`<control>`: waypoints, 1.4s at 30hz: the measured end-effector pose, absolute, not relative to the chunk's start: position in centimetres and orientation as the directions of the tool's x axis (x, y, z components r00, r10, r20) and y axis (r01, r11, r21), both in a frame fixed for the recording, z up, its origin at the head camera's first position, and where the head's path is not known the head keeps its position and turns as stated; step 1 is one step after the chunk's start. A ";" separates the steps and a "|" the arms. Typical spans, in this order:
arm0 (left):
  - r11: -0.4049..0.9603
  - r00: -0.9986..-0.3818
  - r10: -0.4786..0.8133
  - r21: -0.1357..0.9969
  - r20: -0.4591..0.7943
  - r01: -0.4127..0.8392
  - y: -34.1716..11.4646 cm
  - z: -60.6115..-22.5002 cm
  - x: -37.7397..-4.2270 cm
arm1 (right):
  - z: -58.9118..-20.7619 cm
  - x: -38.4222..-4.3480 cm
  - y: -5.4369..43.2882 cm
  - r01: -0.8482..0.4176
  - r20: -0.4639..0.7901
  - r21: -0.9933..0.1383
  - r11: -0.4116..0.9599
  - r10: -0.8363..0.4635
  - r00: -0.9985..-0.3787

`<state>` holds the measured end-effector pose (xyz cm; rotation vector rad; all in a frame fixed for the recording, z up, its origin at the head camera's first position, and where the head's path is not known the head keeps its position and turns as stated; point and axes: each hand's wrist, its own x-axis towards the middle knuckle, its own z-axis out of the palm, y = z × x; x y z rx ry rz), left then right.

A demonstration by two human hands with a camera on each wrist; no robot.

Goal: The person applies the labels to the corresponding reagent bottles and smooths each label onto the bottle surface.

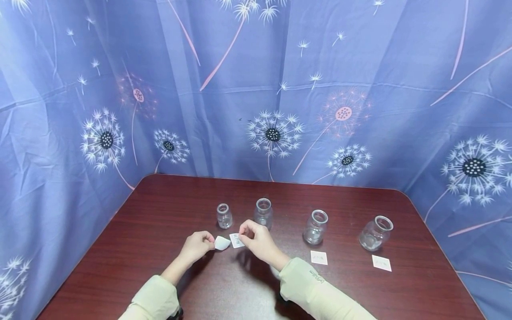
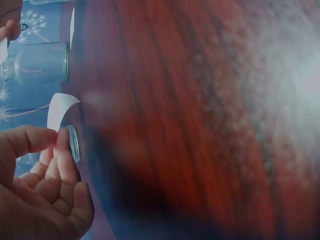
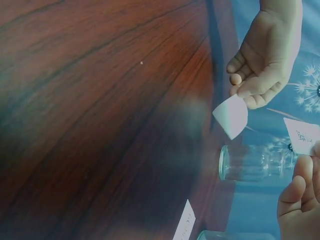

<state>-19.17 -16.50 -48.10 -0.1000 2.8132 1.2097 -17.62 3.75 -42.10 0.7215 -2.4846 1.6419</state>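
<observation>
—What surfaces are we looking at?

—We see a dark red table (image 1: 160, 213) with streaky grain, backed by a blue curtain (image 1: 240, 106) in soft folds (dandelions printed all over it, pink stems included). Along the wood stand four clear, round-mouthed glass jars: the smallest jar (image 1: 225, 217) at the left, then a second jar (image 1: 263, 213), a third jar (image 1: 315, 228) and a fourth jar (image 1: 375, 234).

—And the paper?

—We count two flat, rectangular white labels lying down, one label (image 1: 318, 258) just before the third jar, another label (image 1: 382, 262) just before the fourth. Two more pieces are in hand.

—How are those gripped?

—The left hand (image 1: 198, 245) pinches a blank-looking white piece (image 1: 222, 243) between thumb and forefinger, by one end; we see it bend into a smooth curl. The right hand (image 1: 256, 240) pinches the edge of a flatter printed label (image 1: 236, 240), dark characters on its face.

—Where are they, exactly?

—Both are held over the table, side by side, near the smallest jar.
</observation>
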 end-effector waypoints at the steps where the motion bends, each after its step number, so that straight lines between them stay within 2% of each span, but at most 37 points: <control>1: 0.713 -0.995 -0.036 0.696 -0.090 -0.088 -16.6 -48.2 -19.2 | -42.2 -17.6 3.7 -0.416 0.308 -0.853 0.316 -0.340 -0.889; 7: 0.818 -0.998 -0.043 0.571 -0.048 -0.063 -17.2 -48.6 -19.6 | -42.5 -17.8 3.7 -0.404 0.291 -0.856 0.323 -0.344 -0.893; 13: 0.858 -0.999 -0.024 0.512 -0.036 -0.039 -17.1 -48.4 -19.6 | -44.2 -18.6 3.7 -0.405 0.284 -0.849 0.339 -0.352 -0.892; 18: 0.878 -0.997 -0.039 0.475 -0.066 -0.065 -17.0 -48.1 -19.5 | -46.0 -19.5 3.8 -0.426 0.304 -0.840 0.336 -0.358 -0.883; 22: 0.858 -1.000 -0.030 0.513 0.002 -0.025 -16.7 -47.7 -19.5 | -46.0 -19.5 3.9 -0.439 0.314 -0.835 0.331 -0.369 -0.875; 25: 0.791 -0.990 0.033 0.603 0.135 0.108 -16.1 -47.0 -19.6 | -45.9 -19.5 3.8 -0.442 0.313 -0.835 0.328 -0.377 -0.871; 29: 0.649 -0.949 0.161 0.696 0.271 0.309 -15.2 -46.2 -19.3 | -45.9 -19.6 3.7 -0.449 0.312 -0.832 0.327 -0.392 -0.865; 35: 0.536 -0.907 0.310 0.735 0.287 0.416 -14.4 -45.8 -18.8 | -45.9 -19.5 3.5 -0.470 0.313 -0.808 0.356 -0.416 -0.854; 42: 0.546 -0.887 0.344 0.703 0.308 0.456 -14.4 -46.2 -18.6 | -46.1 -19.4 3.5 -0.475 0.305 -0.804 0.358 -0.438 -0.846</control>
